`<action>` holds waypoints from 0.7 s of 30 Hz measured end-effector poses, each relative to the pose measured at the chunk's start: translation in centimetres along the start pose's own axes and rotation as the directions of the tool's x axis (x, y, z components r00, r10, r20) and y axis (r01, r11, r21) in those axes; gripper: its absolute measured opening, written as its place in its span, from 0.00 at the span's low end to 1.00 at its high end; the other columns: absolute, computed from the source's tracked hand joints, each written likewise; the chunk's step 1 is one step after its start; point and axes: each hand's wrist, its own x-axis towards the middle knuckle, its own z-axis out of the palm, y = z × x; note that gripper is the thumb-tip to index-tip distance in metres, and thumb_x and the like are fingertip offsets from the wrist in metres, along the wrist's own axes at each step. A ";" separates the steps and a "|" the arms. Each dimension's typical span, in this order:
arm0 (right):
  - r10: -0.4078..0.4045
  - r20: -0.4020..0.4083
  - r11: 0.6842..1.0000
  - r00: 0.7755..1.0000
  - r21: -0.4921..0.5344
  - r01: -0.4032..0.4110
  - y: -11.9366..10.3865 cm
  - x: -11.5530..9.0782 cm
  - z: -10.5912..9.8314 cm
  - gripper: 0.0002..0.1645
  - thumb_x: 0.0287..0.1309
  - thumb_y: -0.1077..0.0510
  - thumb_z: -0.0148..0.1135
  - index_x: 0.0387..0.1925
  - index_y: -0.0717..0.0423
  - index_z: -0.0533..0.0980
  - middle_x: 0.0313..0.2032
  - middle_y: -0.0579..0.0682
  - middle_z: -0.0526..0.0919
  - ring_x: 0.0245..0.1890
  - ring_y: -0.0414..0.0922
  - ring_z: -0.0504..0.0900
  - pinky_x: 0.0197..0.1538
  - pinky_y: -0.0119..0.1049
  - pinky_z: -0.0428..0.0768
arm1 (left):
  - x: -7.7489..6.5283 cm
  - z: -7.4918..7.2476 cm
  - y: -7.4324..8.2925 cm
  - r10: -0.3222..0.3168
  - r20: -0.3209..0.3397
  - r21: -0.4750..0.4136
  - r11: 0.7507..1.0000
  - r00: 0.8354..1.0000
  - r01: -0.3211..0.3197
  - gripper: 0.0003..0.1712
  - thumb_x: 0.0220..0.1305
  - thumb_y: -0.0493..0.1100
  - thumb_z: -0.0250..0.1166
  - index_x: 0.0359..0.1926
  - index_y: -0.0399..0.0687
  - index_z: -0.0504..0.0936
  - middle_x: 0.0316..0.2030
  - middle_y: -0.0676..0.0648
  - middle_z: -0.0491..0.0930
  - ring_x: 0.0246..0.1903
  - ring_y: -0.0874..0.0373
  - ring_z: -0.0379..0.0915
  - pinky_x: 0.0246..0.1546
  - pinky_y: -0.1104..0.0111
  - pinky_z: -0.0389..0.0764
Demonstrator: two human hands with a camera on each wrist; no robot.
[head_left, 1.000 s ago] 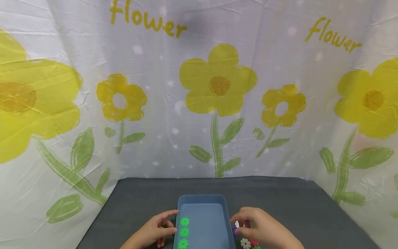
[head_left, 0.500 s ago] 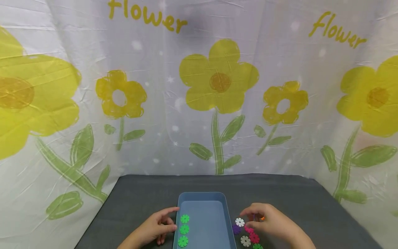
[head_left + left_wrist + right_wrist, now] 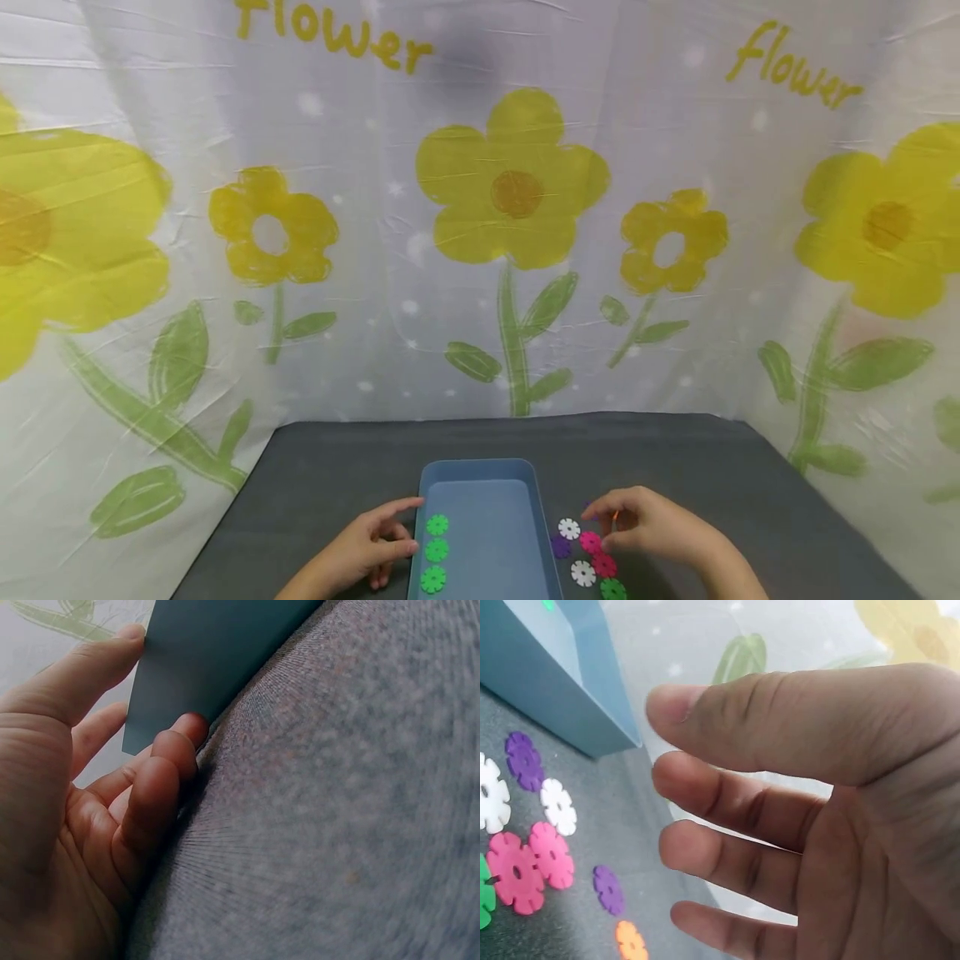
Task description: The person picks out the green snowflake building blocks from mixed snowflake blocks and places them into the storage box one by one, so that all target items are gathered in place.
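Note:
A blue tray (image 3: 491,533) lies on the dark cloth, with three green notched discs (image 3: 437,550) in a column along its left side. My left hand (image 3: 363,546) touches the tray's outer left wall with index fingertip and thumb; its other fingers are bent beside the wall. Over the loose discs to the right of the tray hovers my right hand (image 3: 652,527), fingers slightly bent and apart, holding nothing. Near it lie pink discs (image 3: 604,565), white discs (image 3: 568,528), a purple disc (image 3: 561,547) and a green disc (image 3: 613,589). The right wrist view also shows an orange disc (image 3: 631,941).
Dark grey cloth (image 3: 337,458) covers the table around the tray. Behind it hangs a white curtain (image 3: 390,250) printed with yellow flowers. Another small purple disc (image 3: 608,889) lies by the orange one.
My right hand has moved right, away from the tray's right edge, uncovering several loose discs. My left hand stays at the tray's wall. The head view has shifted slightly.

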 end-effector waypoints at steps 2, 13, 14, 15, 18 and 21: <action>0.026 0.016 0.999 1.000 0.027 -0.027 0.4 -0.1 0.1 0.15 0.64 0.65 0.68 0.53 0.59 0.84 0.35 0.45 0.81 0.33 0.39 0.78 0.38 0.33 0.80 | 0.0 0.1 0.0 -0.003 -0.002 0.006 1.000 1.000 0.003 0.39 0.76 0.41 0.61 0.79 0.34 0.55 0.39 0.42 0.84 0.16 0.64 0.70 0.19 0.71 0.77; 0.142 0.059 0.978 0.988 0.149 -0.149 2.3 0.1 0.0 0.16 0.61 0.69 0.69 0.51 0.68 0.82 0.34 0.51 0.79 0.35 0.44 0.78 0.38 0.33 0.81 | -0.2 -0.1 0.1 0.004 0.000 0.029 1.000 1.000 -0.003 0.39 0.77 0.40 0.61 0.79 0.35 0.53 0.42 0.40 0.84 0.17 0.63 0.71 0.18 0.71 0.77; 0.151 0.053 0.976 0.987 0.148 -0.157 2.4 0.0 -0.1 0.16 0.61 0.69 0.69 0.51 0.68 0.82 0.34 0.51 0.79 0.35 0.45 0.77 0.38 0.33 0.81 | -0.2 -0.1 0.1 0.003 0.002 0.037 0.999 1.000 -0.003 0.40 0.77 0.40 0.61 0.80 0.35 0.52 0.42 0.40 0.84 0.17 0.62 0.72 0.18 0.70 0.77; 0.158 0.049 0.976 0.986 0.147 -0.164 2.5 -0.2 -0.2 0.16 0.61 0.69 0.69 0.51 0.68 0.82 0.34 0.51 0.79 0.35 0.45 0.77 0.38 0.33 0.81 | -0.1 -0.1 0.2 0.001 0.005 0.045 0.999 1.000 -0.001 0.40 0.77 0.40 0.61 0.80 0.35 0.52 0.42 0.39 0.84 0.17 0.62 0.72 0.18 0.69 0.77; 0.197 0.035 0.971 0.980 0.130 -0.200 2.9 -0.6 -0.4 0.15 0.60 0.69 0.69 0.50 0.67 0.83 0.33 0.51 0.78 0.34 0.46 0.76 0.37 0.34 0.79 | 0.0 0.0 0.2 -0.001 0.008 0.073 0.997 1.000 0.000 0.40 0.77 0.41 0.61 0.80 0.35 0.52 0.43 0.38 0.83 0.17 0.61 0.72 0.18 0.67 0.78; 0.253 0.037 0.960 0.967 0.117 -0.255 3.3 -1.0 -0.5 0.15 0.59 0.69 0.70 0.48 0.66 0.83 0.30 0.49 0.76 0.31 0.43 0.73 0.35 0.33 0.75 | 0.5 0.1 0.2 0.002 -0.002 0.098 0.995 1.000 -0.002 0.40 0.76 0.41 0.62 0.80 0.36 0.53 0.43 0.37 0.84 0.17 0.61 0.72 0.17 0.66 0.79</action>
